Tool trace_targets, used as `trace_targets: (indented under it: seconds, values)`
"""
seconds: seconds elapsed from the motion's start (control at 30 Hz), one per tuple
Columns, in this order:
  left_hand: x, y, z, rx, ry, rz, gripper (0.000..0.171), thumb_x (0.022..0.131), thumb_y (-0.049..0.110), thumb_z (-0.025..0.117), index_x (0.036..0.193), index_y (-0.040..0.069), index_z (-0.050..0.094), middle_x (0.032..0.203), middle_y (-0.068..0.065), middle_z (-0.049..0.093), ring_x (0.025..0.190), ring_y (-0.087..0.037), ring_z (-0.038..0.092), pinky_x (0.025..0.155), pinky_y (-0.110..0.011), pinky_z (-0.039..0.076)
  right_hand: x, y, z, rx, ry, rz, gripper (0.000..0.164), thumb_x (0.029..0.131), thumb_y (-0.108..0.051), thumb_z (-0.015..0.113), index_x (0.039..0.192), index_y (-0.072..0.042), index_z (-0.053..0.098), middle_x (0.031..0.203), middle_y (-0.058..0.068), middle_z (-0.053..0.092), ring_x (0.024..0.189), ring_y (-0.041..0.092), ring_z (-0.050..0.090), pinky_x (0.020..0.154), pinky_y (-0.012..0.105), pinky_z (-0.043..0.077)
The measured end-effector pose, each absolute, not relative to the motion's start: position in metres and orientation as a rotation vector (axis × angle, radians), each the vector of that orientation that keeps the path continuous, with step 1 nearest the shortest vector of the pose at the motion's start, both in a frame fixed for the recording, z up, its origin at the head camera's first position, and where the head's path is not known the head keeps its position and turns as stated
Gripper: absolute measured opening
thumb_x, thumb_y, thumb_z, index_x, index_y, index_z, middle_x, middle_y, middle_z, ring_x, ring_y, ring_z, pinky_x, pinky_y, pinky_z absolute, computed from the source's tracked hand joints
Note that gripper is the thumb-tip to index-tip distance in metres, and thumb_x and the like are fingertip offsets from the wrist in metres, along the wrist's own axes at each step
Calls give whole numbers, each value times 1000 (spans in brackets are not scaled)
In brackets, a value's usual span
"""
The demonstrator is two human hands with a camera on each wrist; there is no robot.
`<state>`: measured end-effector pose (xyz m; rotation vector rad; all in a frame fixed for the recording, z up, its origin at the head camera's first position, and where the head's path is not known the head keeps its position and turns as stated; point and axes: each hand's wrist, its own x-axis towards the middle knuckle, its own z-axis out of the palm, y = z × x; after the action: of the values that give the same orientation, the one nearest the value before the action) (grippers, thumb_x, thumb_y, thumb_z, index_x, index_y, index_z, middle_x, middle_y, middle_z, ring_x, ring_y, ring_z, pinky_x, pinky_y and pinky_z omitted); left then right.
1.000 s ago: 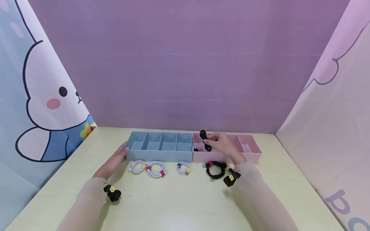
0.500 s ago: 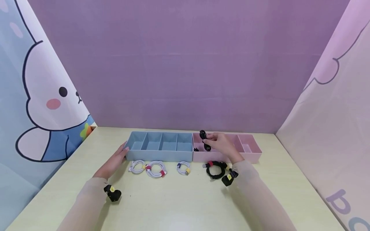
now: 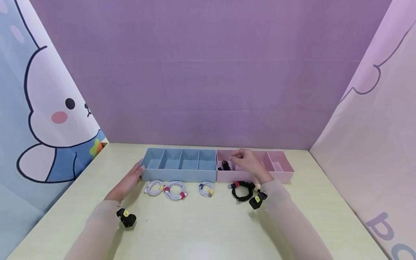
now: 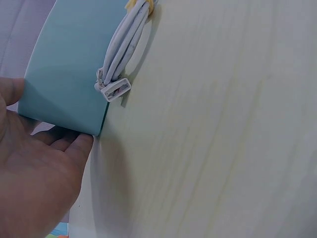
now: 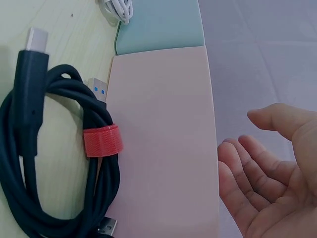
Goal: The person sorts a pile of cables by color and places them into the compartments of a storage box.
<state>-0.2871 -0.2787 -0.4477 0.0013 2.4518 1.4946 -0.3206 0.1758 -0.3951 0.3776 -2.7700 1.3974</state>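
Note:
My left hand [image 3: 131, 177] grips the left end of a light blue divided box [image 3: 178, 176]. In the left wrist view its thumb [image 4: 11, 90] lies at the box's upper rim, and the other fingers bend against the end wall. My right hand [image 3: 249, 161] hovers over a pink divided box [image 3: 282, 177], holding nothing. Thumb and fingers stand apart in the right wrist view. A small bundled black cable [image 3: 225, 165] lies in the pink box's leftmost compartment, to the left of the right fingertips.
In front of the blue box lie coiled white cables [image 3: 175, 190] with coloured ties. A black USB cable [image 3: 242, 191] with a red strap [image 5: 102, 141] is coiled before the pink box. Both boxes stand end to end near a purple backdrop [image 3: 208, 72].
The right hand has let go of the small black cable bundle, which has dropped into the pink box's leftmost compartment. The left hand has stayed at the blue box.

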Motion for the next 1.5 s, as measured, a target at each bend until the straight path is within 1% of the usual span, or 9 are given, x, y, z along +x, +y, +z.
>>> trace_targets:
  seconds: [0.17,0.37,0.53,0.77,0.9,1.0,1.1,1.3,1.5]
  values:
    - [-286,-278,-447,-17,2447,1487,82,100,70,19,159,27,-16,166,-15,-14,150,-43,-4,117,-64,7,-317,176,-392,392,-2791,1377,29,96,-23,66,116,-2,70,105,9,71,95,23,63,83,39,54]
    - [-286,-278,-448,-11,2455,1481,82,100,70,19,159,26,-16,166,-15,-13,150,-43,-5,117,-64,8,-312,178,-389,443,-2790,1364,29,97,-22,66,117,-1,70,107,10,71,100,26,64,90,45,54]
    - [-284,-277,-447,-20,2457,1477,83,99,71,19,160,26,-15,166,-14,-14,150,-43,-5,117,-66,7,-308,181,-389,529,-2772,1376,27,98,-17,65,116,3,69,105,12,70,96,26,63,87,42,55]
    - [-282,-276,-446,-30,2455,1471,82,99,72,19,160,27,-15,166,-14,-13,150,-43,-5,116,-67,6,-300,187,-392,562,-2741,1403,24,98,-13,66,115,3,70,106,19,70,90,23,63,78,33,54]
    - [-282,-277,-446,-23,2460,1471,82,99,71,18,160,26,-16,166,-14,-13,150,-44,-4,116,-66,7,-299,191,-395,563,-2737,1348,25,97,-15,67,113,3,70,98,12,71,86,21,63,75,30,54]
    - [-283,-277,-445,-9,2464,1474,81,101,69,19,160,25,-15,166,-15,-13,150,-43,-4,117,-65,7,-297,195,-397,569,-2729,1302,23,95,-15,69,110,3,71,93,6,71,84,20,63,75,31,54]
    - [-282,-277,-445,-10,2460,1475,78,102,66,19,160,26,-15,166,-14,-14,150,-43,-3,117,-66,7,-295,198,-399,574,-2726,1269,20,95,-15,70,108,0,73,93,4,71,84,19,65,76,31,55]
    - [-282,-278,-445,-24,2449,1477,75,103,65,19,159,30,-16,166,-13,-13,150,-44,0,116,-68,6,-289,201,-398,556,-2737,1288,19,95,-20,70,107,-5,74,93,2,71,84,18,64,77,33,55]
    - [-284,-278,-445,-29,2445,1484,71,106,59,19,159,28,-15,167,-13,-13,150,-44,1,116,-68,7,-284,203,-397,587,-2745,1320,22,96,-20,70,109,-3,73,95,9,72,83,19,64,75,33,55]
